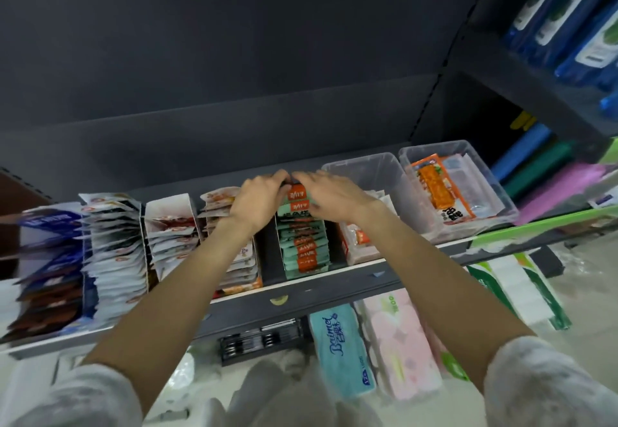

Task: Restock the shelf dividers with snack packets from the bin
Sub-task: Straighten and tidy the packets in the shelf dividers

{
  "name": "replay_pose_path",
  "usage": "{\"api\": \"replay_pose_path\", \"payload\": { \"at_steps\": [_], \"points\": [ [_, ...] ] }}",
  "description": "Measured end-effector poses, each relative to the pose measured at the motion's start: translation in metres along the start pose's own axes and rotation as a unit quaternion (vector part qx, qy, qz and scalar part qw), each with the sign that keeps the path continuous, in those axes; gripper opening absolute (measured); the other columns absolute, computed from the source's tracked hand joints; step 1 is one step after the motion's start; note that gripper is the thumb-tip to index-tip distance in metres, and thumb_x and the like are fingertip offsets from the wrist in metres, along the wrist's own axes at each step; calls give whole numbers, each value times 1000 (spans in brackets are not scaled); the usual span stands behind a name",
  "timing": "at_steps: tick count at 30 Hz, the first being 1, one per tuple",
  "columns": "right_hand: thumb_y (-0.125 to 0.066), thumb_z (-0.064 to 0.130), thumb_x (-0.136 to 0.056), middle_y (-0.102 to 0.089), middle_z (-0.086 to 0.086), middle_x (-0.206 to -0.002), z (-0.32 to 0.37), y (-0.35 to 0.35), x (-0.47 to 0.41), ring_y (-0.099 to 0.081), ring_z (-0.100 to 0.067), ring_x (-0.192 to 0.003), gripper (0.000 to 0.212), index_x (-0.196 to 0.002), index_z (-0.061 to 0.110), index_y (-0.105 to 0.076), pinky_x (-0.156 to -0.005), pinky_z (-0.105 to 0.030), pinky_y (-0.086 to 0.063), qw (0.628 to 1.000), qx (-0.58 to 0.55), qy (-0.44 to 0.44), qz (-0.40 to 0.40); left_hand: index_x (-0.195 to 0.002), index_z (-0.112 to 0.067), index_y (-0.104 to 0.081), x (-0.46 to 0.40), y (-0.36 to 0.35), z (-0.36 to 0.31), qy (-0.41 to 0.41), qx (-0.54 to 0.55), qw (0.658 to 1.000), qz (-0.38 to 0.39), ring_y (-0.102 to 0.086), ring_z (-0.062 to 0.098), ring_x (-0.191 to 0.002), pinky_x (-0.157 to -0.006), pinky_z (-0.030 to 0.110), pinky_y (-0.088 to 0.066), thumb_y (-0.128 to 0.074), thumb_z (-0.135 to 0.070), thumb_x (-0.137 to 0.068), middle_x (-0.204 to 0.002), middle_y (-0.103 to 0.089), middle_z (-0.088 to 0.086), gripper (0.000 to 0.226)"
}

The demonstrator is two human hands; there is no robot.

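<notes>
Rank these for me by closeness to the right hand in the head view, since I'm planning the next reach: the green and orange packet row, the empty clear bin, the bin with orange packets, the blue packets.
From the right hand:
1. Green and orange packet row, directly under it.
2. Empty clear bin, just right.
3. Bin with orange packets, farther right.
4. Blue packets, far left.

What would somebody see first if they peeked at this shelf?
Probably the two bare hands, left hand and right hand, meeting at the back of the middle row of green-and-orange snack packets, fingers on the rearmost ones. Next, the clear plastic bin at the shelf's right end, holding an orange packet. Left of the hands, white packets stand crammed in rows.
</notes>
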State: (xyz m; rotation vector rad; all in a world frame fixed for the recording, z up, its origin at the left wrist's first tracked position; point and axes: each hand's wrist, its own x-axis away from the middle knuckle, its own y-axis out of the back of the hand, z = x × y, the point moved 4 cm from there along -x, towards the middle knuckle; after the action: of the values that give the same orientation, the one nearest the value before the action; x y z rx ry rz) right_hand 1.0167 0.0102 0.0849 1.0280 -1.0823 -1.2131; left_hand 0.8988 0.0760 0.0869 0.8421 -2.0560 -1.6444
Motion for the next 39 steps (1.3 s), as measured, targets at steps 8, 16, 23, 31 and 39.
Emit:
{"api": "replay_pose_path", "payload": {
  "at_steps": [8, 16, 23, 31, 39],
  "points": [
    [-54, 19, -93, -55, -4, -122, -13, -12, -5, -50, -21, -116, 33, -126, 14, -55, -96, -36, -43, 998, -19, 29, -49, -102, -12, -61, 70, -2, -17, -97, 43, 988, -116, -55, 22, -90, -74, 34, -48, -74, -26, -76, -98, -60, 5, 33],
    [-59, 33, -90, -55, -4, -125, -9, -10, -9, -49, -20, -117, 44, -128, 14, -50, -103, -36, -32, 994, 76, 73, -2, -107, -12, -59, 64, -22, -12, -96, 12, 993, -71, -56, 24, -89, -70, 37, -53, -78, -13, -64, -103, -58, 6, 47],
    [-57, 26, -89, -61, -4, -113, -4, -10, -19, -57, -24, -102, 35, -122, 14, -53, -98, -36, -37, 992, 91, 81, 28, -100, -16, -64, 59, -28, -10, -75, -13, 994, -79, -64, 23, -76, -60, 32, -52, -80, -15, -63, -89, -67, 2, 40],
    [-51, 29, -96, -64, 3, -90, -10, -6, -28, -58, -21, -89, 23, -117, 19, -55, -100, -33, -30, 993, 49, 78, 79, -89, -21, -75, 45, -13, -7, -73, 41, 987, -137, -68, 17, -66, -49, 24, -49, -76, -14, -78, -79, -73, -3, 13],
    [-56, 29, -94, -67, 6, -101, -13, -6, -36, -61, -15, -97, 19, -111, 23, -60, -100, -40, -35, 991, -31, 38, 125, -89, -22, -74, 45, -13, -7, -80, 53, 987, -127, -68, 17, -70, -54, 25, -50, -77, -16, -78, -83, -73, -3, 13]
  ]
}}
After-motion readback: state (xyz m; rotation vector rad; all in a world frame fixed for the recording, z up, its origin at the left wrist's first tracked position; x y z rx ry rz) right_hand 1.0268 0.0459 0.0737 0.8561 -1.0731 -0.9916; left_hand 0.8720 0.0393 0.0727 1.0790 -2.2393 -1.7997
